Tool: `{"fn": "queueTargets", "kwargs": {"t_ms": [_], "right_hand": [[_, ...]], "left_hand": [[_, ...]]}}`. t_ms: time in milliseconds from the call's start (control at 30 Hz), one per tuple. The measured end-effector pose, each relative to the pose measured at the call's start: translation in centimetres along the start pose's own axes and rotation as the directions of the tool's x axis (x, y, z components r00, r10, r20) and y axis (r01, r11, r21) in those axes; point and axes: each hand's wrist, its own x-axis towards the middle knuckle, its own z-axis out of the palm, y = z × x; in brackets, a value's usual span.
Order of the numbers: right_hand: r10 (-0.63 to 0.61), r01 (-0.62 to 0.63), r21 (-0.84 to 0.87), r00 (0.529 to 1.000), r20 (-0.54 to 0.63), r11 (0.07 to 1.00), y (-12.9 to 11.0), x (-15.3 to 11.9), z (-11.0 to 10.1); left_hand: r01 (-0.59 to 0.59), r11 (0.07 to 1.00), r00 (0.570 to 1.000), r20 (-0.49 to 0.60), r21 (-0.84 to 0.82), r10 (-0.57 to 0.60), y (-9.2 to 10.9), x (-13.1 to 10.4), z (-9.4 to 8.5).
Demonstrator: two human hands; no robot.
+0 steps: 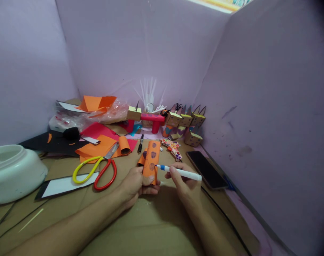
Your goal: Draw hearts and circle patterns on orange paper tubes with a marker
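My left hand (pixel 137 183) is closed around the lower end of an orange paper piece (pixel 152 156) with dark purple spots down its face. A rolled orange part with another dark spot juts out at its left side. In my right hand (pixel 184 183) is a white marker (pixel 184 173) with a blue band, held between thumb and fingers. The marker's tip is at the lowest spot, on the orange paper's right side. Beyond my hands a black pen (pixel 141 143) lies on the cardboard, and a small orange paper tube (pixel 124 145) rests to the left.
Scissors (pixel 108 158) with yellow and red handles lie left of my hands, near a white strip (pixel 68 185). A phone (pixel 207 170) lies at right by the wall. A white pot (pixel 16 174) stands far left. Paper figures (pixel 173 120) and a pink paper body (pixel 152 118) stand at the back.
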Motion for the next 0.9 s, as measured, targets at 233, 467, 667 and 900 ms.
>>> {"fn": "queueTargets", "kwargs": {"t_ms": [233,467,667,900], "right_hand": [[-0.051,0.052,-0.039,0.998,0.029,0.998,0.42,0.07,0.13],[-0.030,0.031,-0.032,0.999,0.026,0.999,0.55,0.04,-0.03],[-0.005,0.006,-0.037,1.000,0.027,0.999,0.12,-0.02,-0.04],[-0.004,0.005,-0.015,0.999,0.041,1.000,-0.01,0.01,-0.03]], "left_hand": [[-0.001,1.000,1.000,-0.006,0.026,0.002,0.15,-0.15,0.19],[-0.006,1.000,1.000,-0.009,0.004,0.006,0.08,-0.07,0.09],[-0.001,1.000,1.000,-0.016,0.022,0.002,0.11,-0.20,0.14],[-0.001,1.000,1.000,-0.019,0.026,0.002,0.08,-0.08,0.14]]}}
